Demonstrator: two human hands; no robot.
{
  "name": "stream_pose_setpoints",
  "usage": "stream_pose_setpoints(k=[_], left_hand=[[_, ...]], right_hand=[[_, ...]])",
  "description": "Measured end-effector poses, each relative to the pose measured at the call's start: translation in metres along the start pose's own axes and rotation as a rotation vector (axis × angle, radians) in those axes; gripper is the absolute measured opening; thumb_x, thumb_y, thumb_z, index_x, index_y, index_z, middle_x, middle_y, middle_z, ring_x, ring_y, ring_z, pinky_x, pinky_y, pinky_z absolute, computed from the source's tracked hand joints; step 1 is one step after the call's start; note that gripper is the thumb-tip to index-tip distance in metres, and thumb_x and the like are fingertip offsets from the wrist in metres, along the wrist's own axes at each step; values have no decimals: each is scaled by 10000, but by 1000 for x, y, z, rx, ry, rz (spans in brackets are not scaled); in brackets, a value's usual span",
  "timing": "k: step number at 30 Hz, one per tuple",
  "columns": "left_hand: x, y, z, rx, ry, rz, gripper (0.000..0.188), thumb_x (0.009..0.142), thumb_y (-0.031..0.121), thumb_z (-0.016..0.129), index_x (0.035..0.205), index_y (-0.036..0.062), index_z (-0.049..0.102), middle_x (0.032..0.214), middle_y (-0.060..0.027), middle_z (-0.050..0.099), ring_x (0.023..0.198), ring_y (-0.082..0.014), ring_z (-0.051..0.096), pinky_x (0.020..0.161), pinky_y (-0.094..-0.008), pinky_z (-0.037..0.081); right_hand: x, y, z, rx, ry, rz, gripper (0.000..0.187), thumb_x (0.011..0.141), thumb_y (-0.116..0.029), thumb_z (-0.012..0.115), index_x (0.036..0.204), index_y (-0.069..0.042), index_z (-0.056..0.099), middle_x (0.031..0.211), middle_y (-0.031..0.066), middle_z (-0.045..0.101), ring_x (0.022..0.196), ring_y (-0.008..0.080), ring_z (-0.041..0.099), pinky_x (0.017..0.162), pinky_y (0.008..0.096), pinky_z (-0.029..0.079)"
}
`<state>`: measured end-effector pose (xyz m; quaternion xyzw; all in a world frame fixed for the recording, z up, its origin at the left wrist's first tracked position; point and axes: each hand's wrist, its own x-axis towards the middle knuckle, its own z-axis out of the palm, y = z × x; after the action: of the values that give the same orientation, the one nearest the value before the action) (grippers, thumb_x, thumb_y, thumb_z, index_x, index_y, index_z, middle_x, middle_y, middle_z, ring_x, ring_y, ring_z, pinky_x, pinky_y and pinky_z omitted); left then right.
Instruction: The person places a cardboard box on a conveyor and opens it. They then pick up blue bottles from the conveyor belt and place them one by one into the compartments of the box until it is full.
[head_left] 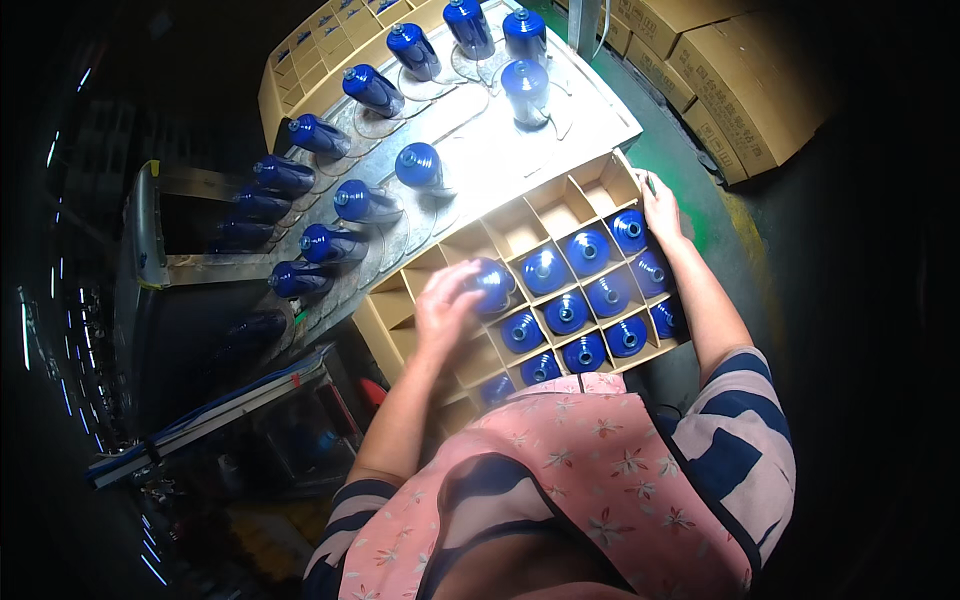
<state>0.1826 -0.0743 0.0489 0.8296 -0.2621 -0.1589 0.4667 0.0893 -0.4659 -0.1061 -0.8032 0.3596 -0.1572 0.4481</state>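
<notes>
A divided cardboard carton [519, 226] lies tilted before me, and blue glass bottles [567, 312] stand neck-up in many of its cells. My left hand [447, 308], a little smeared by motion, has its fingers round the side of a blue bottle [492, 285] over a cell in the middle of the carton. That bottle's base is hidden. At the carton's far right corner, my right hand [660, 208] grips the cardboard edge. A small dark sliver shows by its fingers; I cannot tell what it is.
Beyond the carton, a brightly lit conveyor [470, 135] with overlapping metal plates carries several upright blue bottles [420, 165]. Another divided carton [290, 75] stands along its far side. Closed cardboard boxes [740, 95] are stacked at the far right on the green floor [690, 205].
</notes>
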Motion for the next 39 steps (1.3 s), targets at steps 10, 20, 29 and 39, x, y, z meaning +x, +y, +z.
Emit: stream_pose_setpoints(k=[10,20,29,39], left_hand=[[189,118,9,-319,140,203,371,810,-32,696,1177,-18,645,1086,-69,680,953,-112,632,879,-245,504],[336,-3,88,221,146,43,398,729,195,772,1106,88,701,1005,-120,712,933,-206,671,841,-309,501],[264,-18,21,-179,512,306,390,788,63,715,1174,60,667,1145,-128,659,1050,-221,640,924,-326,482],[226,-91,-16,160,190,61,376,775,17,742,1143,27,669,1043,-59,705,947,-123,639,861,-260,488]], right_hand=[[2,-21,-39,-157,21,6,265,955,-232,508,1210,-184,565,1023,200,659,962,414,628,810,481,500],[-13,-38,-7,-240,-8,23,275,938,-178,498,1209,-159,538,1115,173,644,1018,404,610,851,469,490],[-16,-33,-12,-278,-53,92,259,960,-185,500,1218,-178,525,1043,211,654,1003,425,609,842,478,484],[-18,-17,-16,-328,-54,98,267,953,-205,535,1219,-179,526,1064,212,650,1008,412,614,845,476,483]])
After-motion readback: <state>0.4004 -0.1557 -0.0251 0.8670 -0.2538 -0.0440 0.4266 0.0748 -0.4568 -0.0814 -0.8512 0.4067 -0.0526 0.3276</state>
